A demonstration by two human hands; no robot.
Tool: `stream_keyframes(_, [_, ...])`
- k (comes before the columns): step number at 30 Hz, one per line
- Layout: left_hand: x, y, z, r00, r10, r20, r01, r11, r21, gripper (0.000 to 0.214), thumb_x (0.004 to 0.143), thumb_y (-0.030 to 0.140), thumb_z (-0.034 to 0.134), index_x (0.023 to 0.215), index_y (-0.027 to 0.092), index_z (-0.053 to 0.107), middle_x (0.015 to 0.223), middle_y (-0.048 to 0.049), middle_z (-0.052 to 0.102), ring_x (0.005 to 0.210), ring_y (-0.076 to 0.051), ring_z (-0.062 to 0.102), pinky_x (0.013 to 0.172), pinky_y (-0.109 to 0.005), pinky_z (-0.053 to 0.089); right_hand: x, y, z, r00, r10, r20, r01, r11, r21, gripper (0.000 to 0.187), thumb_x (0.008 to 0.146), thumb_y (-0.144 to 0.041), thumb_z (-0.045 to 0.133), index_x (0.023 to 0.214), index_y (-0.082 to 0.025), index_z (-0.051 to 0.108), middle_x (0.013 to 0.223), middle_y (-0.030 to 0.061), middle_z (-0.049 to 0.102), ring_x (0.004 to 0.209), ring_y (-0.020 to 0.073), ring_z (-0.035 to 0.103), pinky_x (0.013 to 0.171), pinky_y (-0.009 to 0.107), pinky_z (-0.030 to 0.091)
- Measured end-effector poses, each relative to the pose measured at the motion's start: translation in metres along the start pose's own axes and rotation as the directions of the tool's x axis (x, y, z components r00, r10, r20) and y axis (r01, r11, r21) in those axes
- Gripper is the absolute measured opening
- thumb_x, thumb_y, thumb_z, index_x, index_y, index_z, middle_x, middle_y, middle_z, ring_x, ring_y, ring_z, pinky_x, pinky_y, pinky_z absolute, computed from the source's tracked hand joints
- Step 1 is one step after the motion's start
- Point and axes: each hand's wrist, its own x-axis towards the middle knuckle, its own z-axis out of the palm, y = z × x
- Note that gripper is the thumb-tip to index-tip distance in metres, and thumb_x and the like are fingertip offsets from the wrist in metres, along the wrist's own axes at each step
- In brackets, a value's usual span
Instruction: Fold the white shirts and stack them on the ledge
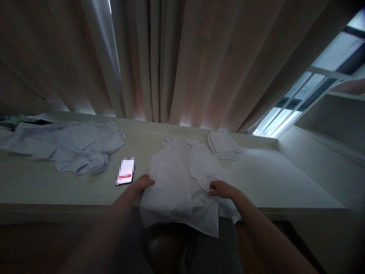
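A white button-up shirt [173,186] lies spread on the pale counter, its collar toward the curtain. Its lower hem hangs over the front edge above my lap. One sleeve is folded across its right part, and more white cloth shows beneath my right wrist. At the shirt's left side, my left hand [144,183] pinches the edge, with the thumb on top. Over the folded sleeve on the right is my right hand [221,189], its fingers bent and a gap showing between the fingertips. I see nothing held in it.
A crumpled pile of white clothes [82,146] lies at the left on the counter [270,171]. A lit phone [126,171] rests near my left hand. Behind the shirt sits a folded white stack [224,144]. A long curtain [199,68] hangs along the back edge.
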Motion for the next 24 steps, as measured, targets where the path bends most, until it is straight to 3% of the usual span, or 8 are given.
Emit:
stream_keyframes(5, [-0.009, 0.001, 0.004, 0.998, 0.063, -0.027, -0.063, 0.998, -0.021, 0.038, 0.065, 0.025, 0.059, 0.101, 0.014, 0.059, 0.101, -0.0109, 0.064, 0.09, -0.022, 0.06, 0.069, -0.029, 0.049, -0.011, -0.016, -0.011, 0.994, 0.081, -0.075, -0.089, 0.991, -0.104, 0.024, 0.081, -0.023, 0.044, 0.095, -0.014, 0.061, 0.103, 0.0151, 0.061, 0.099, 0.0243, 0.055, 0.081, 0.033, 0.038])
stream_keyframes(10, [-0.02, 0.002, 0.004, 0.994, 0.086, -0.072, -0.087, 0.996, -0.005, 0.038, 0.07, 0.027, 0.056, 0.106, 0.014, 0.056, 0.108, -0.0113, 0.061, 0.096, -0.021, 0.058, 0.072, -0.026, 0.048, -0.013, -0.059, -0.01, 0.988, 0.07, -0.135, -0.078, 0.996, -0.053, 0.033, 0.086, -0.027, 0.036, 0.11, -0.013, 0.055, 0.111, 0.0172, 0.057, 0.103, 0.0249, 0.053, 0.083, 0.035, 0.037])
stream_keyframes(13, [-0.026, -0.001, 0.003, 0.994, 0.065, -0.093, -0.063, 0.998, 0.021, 0.036, 0.072, 0.028, 0.055, 0.105, 0.013, 0.054, 0.109, -0.0132, 0.06, 0.094, -0.021, 0.059, 0.069, -0.025, 0.048, -0.014, -0.081, -0.001, 0.992, -0.092, 0.091, 0.083, 0.992, 0.1, 0.034, 0.08, -0.041, 0.049, 0.104, -0.019, 0.059, 0.1, 0.0075, 0.064, 0.089, 0.0181, 0.06, 0.076, 0.027, 0.042])
stream_keyframes(15, [-0.03, -0.006, 0.004, 0.995, 0.042, -0.088, -0.039, 0.999, 0.039, 0.035, 0.073, 0.03, 0.054, 0.104, 0.013, 0.053, 0.11, -0.0135, 0.06, 0.091, -0.02, 0.06, 0.065, -0.024, 0.048, -0.012, -0.082, 0.004, 0.963, -0.142, 0.231, 0.076, 0.959, 0.272, 0.038, 0.078, -0.047, 0.05, 0.102, -0.02, 0.061, 0.091, 0.0045, 0.066, 0.079, 0.0155, 0.062, 0.071, 0.025, 0.044])
stream_keyframes(16, [-0.031, -0.008, 0.004, 0.997, 0.027, -0.078, -0.024, 0.999, 0.047, 0.034, 0.074, 0.031, 0.054, 0.103, 0.013, 0.053, 0.108, -0.0134, 0.061, 0.088, -0.019, 0.061, 0.063, -0.024, 0.048, -0.011, -0.078, 0.005, 0.972, -0.088, 0.219, 0.014, 0.948, 0.319, 0.039, 0.079, -0.049, 0.048, 0.102, -0.02, 0.061, 0.09, 0.0046, 0.066, 0.077, 0.0155, 0.062, 0.07, 0.026, 0.045])
stream_keyframes(18, [-0.034, -0.014, 0.006, 0.999, -0.01, -0.046, 0.013, 0.998, 0.061, 0.032, 0.075, 0.033, 0.052, 0.099, 0.012, 0.053, 0.102, -0.0128, 0.063, 0.081, -0.019, 0.062, 0.057, -0.023, 0.048, -0.008, -0.063, 0.006, 0.987, 0.159, 0.036, -0.162, 0.933, 0.322, 0.037, 0.082, -0.046, 0.046, 0.103, -0.019, 0.06, 0.096, 0.0075, 0.065, 0.085, 0.0176, 0.061, 0.075, 0.027, 0.043])
stream_keyframes(21, [-0.038, -0.021, 0.008, 0.998, -0.066, -0.002, 0.066, 0.995, 0.074, 0.028, 0.073, 0.031, 0.053, 0.093, 0.01, 0.053, 0.09, -0.0133, 0.065, 0.069, -0.019, 0.062, 0.05, -0.025, 0.047, -0.008, -0.032, 0.013, 0.881, 0.427, -0.204, -0.364, 0.887, 0.283, 0.036, 0.086, -0.034, 0.041, 0.113, -0.011, 0.052, 0.116, 0.0178, 0.054, 0.106, 0.0239, 0.051, 0.087, 0.034, 0.037])
stream_keyframes(24, [-0.042, -0.023, 0.009, 0.997, -0.073, 0.01, 0.073, 0.995, 0.072, 0.023, 0.068, 0.024, 0.055, 0.086, 0.009, 0.054, 0.085, -0.0145, 0.065, 0.064, -0.02, 0.062, 0.047, -0.026, 0.045, -0.013, -0.01, 0.027, 0.815, 0.523, -0.251, -0.455, 0.845, 0.28, 0.041, 0.085, -0.033, 0.042, 0.114, -0.005, 0.049, 0.114, 0.024, 0.052, 0.106, 0.0282, 0.051, 0.085, 0.038, 0.037])
